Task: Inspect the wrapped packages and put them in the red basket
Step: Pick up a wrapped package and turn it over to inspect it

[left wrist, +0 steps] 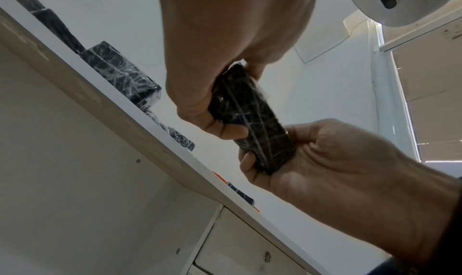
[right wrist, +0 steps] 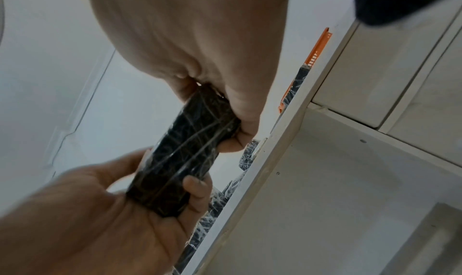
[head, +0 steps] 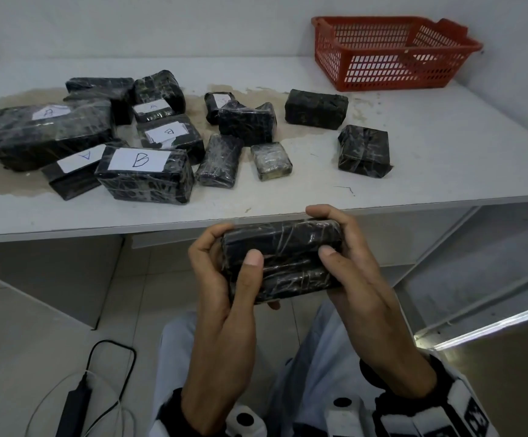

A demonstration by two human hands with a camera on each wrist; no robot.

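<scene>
I hold a black package wrapped in clear film (head: 283,260) in front of the table's near edge, below table height. My left hand (head: 224,257) grips its left end, thumb on top. At the other end my right hand (head: 344,241) grips it, thumb on top and fingers curled over the far side. The left wrist view shows the package (left wrist: 252,119) edge-on between the left hand (left wrist: 220,105) and the right hand (left wrist: 312,156). It shows in the right wrist view as well (right wrist: 185,156). The red basket (head: 382,70) stands empty at the table's far right.
Several more wrapped black packages lie across the white table (head: 445,146); some carry paper labels, such as one marked B (head: 144,175). One package (head: 363,151) lies nearest the basket. A black device with cables (head: 76,402) lies on the floor at lower left.
</scene>
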